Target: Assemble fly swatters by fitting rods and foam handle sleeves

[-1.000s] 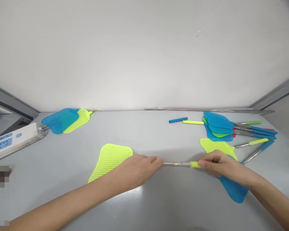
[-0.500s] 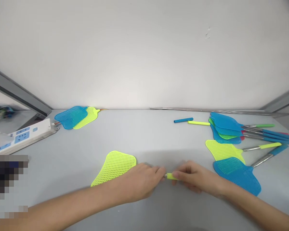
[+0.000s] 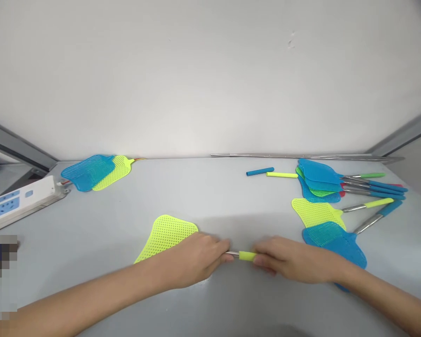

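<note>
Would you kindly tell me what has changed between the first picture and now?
The right hand has moved left towards the left hand, bringing the yellow tubular grip along; less silvery metal shaft shows between them. Nothing was visibly released. The slim blue tube and slim yellow tube stayed put.

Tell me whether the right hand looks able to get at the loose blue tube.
Probably, if it lets go first: the right hand holds the yellow grip, but nothing visible blocks its way to the blue tube.
</note>
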`<state>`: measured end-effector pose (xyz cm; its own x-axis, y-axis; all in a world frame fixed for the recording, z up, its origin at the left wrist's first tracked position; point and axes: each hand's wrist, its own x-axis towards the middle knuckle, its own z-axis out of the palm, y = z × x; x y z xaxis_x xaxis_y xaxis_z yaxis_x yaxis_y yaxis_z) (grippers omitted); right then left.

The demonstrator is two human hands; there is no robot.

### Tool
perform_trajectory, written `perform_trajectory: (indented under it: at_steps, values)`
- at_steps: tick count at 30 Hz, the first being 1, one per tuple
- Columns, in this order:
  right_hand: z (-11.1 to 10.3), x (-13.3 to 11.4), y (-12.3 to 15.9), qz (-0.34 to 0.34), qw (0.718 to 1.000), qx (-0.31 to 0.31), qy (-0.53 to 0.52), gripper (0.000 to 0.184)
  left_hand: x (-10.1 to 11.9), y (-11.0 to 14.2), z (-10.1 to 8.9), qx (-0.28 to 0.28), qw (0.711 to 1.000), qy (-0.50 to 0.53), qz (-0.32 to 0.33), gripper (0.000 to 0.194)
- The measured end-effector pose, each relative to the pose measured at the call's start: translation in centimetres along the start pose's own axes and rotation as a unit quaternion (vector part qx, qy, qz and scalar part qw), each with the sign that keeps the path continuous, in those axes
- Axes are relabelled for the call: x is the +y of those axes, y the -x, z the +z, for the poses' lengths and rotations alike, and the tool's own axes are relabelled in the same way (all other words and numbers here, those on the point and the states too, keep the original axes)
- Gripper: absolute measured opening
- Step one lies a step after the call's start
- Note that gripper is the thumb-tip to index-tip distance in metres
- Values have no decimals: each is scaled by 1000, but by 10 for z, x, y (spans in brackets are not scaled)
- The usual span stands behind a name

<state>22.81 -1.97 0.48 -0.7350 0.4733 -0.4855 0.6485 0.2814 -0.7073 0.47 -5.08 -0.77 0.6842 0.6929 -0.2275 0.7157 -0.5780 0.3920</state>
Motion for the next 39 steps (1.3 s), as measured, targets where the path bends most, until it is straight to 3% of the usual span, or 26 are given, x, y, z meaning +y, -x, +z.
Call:
perform_trajectory:
  at_steps: [9, 17, 23, 31, 35, 39]
  values:
    - [32, 1, -18, 0, 996, 25, -80, 41, 0, 0, 19, 13, 987, -152, 53, 13]
    - [31, -2, -21, 16, 989, -23, -145, 42, 2, 2, 23, -2, 987, -144, 64, 9]
    - [34, 1, -25, 81, 966, -80, -230, 44, 2, 2, 23, -4, 988, -140, 64, 6]
    - [41, 2, -24, 157, 952, -64, -257, 45, 5, 0, 26, 50, 988, -128, 65, 15]
    - [38, 6, -28, 131, 960, -65, -240, 44, 3, 0, 23, 74, 989, -117, 60, 23]
    - [25, 13, -28, 50, 988, -22, -148, 39, -2, 3, 12, 111, 980, -145, 74, 30]
